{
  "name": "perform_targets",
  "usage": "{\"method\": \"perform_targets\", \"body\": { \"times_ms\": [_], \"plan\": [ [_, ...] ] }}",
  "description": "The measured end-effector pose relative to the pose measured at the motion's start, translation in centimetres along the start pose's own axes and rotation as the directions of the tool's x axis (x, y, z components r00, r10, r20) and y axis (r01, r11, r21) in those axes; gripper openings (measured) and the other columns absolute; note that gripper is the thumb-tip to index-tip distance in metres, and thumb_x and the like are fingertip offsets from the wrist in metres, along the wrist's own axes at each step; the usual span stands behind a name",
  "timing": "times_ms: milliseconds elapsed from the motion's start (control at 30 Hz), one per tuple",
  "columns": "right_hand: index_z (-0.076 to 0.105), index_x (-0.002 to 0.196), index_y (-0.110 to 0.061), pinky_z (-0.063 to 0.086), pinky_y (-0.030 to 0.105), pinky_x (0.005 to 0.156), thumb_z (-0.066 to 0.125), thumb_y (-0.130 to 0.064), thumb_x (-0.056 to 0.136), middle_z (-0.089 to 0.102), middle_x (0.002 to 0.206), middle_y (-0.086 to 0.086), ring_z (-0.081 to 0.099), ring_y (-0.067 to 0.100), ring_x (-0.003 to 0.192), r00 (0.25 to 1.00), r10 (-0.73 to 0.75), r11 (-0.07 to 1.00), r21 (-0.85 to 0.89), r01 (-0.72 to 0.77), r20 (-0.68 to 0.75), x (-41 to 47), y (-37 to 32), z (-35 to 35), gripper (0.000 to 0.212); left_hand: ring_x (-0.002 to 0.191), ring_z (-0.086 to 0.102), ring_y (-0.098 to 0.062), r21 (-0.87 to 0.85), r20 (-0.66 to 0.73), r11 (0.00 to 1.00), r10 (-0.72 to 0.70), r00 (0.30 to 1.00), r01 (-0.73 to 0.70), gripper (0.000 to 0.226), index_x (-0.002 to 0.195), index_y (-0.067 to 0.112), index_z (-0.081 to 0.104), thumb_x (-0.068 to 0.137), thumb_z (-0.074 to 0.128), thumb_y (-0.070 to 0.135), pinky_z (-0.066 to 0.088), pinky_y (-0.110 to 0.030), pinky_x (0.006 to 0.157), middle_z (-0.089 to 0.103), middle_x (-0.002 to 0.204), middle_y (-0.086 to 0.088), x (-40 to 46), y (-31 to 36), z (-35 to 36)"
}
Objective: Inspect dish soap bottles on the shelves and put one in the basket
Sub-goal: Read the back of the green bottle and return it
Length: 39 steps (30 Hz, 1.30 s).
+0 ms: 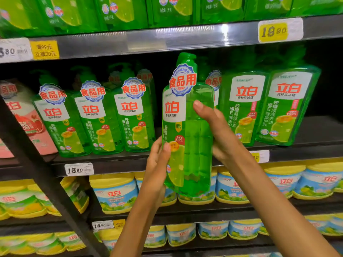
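Note:
A tall green dish soap bottle (pixel 191 138) with a pump top and a white-and-red label is held upright in front of the middle shelf. My left hand (pixel 157 164) grips its lower left side, thumb on the label. My right hand (pixel 217 127) holds its right side, thumb across the clear green body. More green bottles of the same kind (pixel 96 117) stand on the shelf to the left, and two larger ones (pixel 267 108) stand to the right. No basket is in view.
The shelf edge (pixel 130 164) carries price tags. Pink bottles (pixel 24 117) stand at far left. Yellow-lidded tubs (pixel 115 193) fill the lower shelves. Green refill packs (pixel 120 12) line the top shelf. A dark upright post (pixel 46 182) slants down the left.

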State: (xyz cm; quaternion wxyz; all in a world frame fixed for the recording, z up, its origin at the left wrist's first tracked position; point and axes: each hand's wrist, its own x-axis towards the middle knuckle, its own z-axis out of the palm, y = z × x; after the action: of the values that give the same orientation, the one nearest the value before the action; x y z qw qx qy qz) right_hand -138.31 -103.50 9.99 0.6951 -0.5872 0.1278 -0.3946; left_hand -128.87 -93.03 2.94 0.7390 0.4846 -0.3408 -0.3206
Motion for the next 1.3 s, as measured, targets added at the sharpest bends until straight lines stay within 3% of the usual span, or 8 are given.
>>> {"method": "perform_targets", "body": {
  "times_ms": [133,267,400,567,733,900,1033,1300],
  "plan": [
    [0.027,0.151,-0.011,0.035,0.054,0.112,0.086,-0.067,0.035,0.047,0.145,0.014,0.044,0.029,0.135,0.998,0.046,0.999,-0.021,-0.045,0.035,0.6,0.3,0.6,0.142,0.117,0.060,-0.027,0.073,-0.007,0.990,-0.121,0.993,0.121,0.094,0.132,0.012,0.053,0.061,0.063,0.073,0.042,-0.052,0.104,0.066,0.123,-0.010,0.2,0.8,-0.6],
    [0.044,0.142,-0.013,0.041,0.039,0.108,0.065,-0.062,0.065,0.056,0.139,0.012,0.053,0.017,0.127,0.998,-0.063,0.990,-0.131,0.061,-0.012,1.4,1.0,1.0,0.094,0.117,0.061,-0.019,0.177,-0.118,0.984,0.013,0.993,0.008,0.080,0.128,0.015,0.056,0.072,0.061,0.071,0.046,-0.042,0.102,0.067,0.122,-0.003,1.0,0.6,-0.5],
    [0.025,0.149,-0.026,0.038,0.033,0.111,0.067,-0.062,0.066,0.043,0.148,0.003,0.043,0.013,0.135,0.981,-0.187,0.936,-0.313,0.162,-0.049,1.5,2.1,1.2,0.100,0.136,0.037,-0.011,0.289,-0.247,0.957,0.051,0.968,0.023,0.103,0.146,0.021,0.034,0.064,0.064,0.076,0.034,-0.040,0.113,0.038,0.150,0.000,1.7,-0.4,0.0],
    [0.024,0.152,-0.013,0.031,0.038,0.116,0.066,-0.016,0.091,0.037,0.153,0.003,0.034,0.013,0.142,0.963,-0.268,0.878,-0.420,0.230,-0.034,2.6,2.8,1.3,0.074,0.139,0.027,-0.009,0.289,-0.281,0.957,0.057,0.958,0.027,0.116,0.150,0.024,0.024,0.051,0.053,0.076,0.029,-0.036,0.113,0.024,0.155,0.004,2.9,-1.4,0.3],
    [0.032,0.138,-0.027,0.041,0.015,0.103,0.062,-0.004,0.091,0.050,0.131,-0.020,0.048,-0.013,0.121,0.950,-0.312,0.903,-0.317,0.289,-0.024,4.1,3.5,0.4,0.060,0.126,0.017,0.008,0.390,-0.230,0.918,0.175,0.957,-0.074,0.104,0.151,0.021,0.018,0.063,0.055,0.063,0.017,-0.004,0.096,0.021,0.156,0.005,4.9,-1.4,0.2],
    [0.037,0.129,-0.042,0.036,0.031,0.114,0.070,-0.018,0.082,0.047,0.133,-0.025,0.045,-0.005,0.130,0.926,-0.377,0.896,-0.264,0.358,-0.025,4.7,4.9,-0.2,0.062,0.129,0.012,0.004,0.492,-0.232,0.870,0.177,0.957,-0.042,0.108,0.151,0.027,0.013,0.059,0.048,0.071,0.015,-0.018,0.101,0.015,0.157,0.003,5.6,-2.5,-0.4],
    [0.033,0.135,-0.040,0.036,0.017,0.108,0.067,-0.025,0.084,0.043,0.137,-0.027,0.039,-0.009,0.133,0.919,-0.394,0.885,-0.281,0.371,-0.025,4.7,5.8,0.2,0.063,0.128,0.010,0.007,0.576,-0.259,0.814,0.260,0.930,-0.068,0.098,0.150,0.020,0.020,0.068,0.046,0.067,0.009,-0.019,0.107,0.021,0.156,0.005,6.1,-3.1,-0.6],
    [0.038,0.148,-0.018,0.037,0.014,0.089,0.069,-0.045,0.081,0.038,0.117,-0.005,0.038,0.003,0.105,0.822,-0.563,0.570,-0.761,0.310,-0.087,3.9,5.3,0.4,0.079,0.114,0.043,-0.010,0.721,-0.280,0.654,0.578,0.766,-0.230,0.066,0.141,0.024,0.037,0.086,0.060,0.051,0.039,-0.026,0.094,0.044,0.123,0.004,5.1,-3.2,-0.1]
  ]
}}
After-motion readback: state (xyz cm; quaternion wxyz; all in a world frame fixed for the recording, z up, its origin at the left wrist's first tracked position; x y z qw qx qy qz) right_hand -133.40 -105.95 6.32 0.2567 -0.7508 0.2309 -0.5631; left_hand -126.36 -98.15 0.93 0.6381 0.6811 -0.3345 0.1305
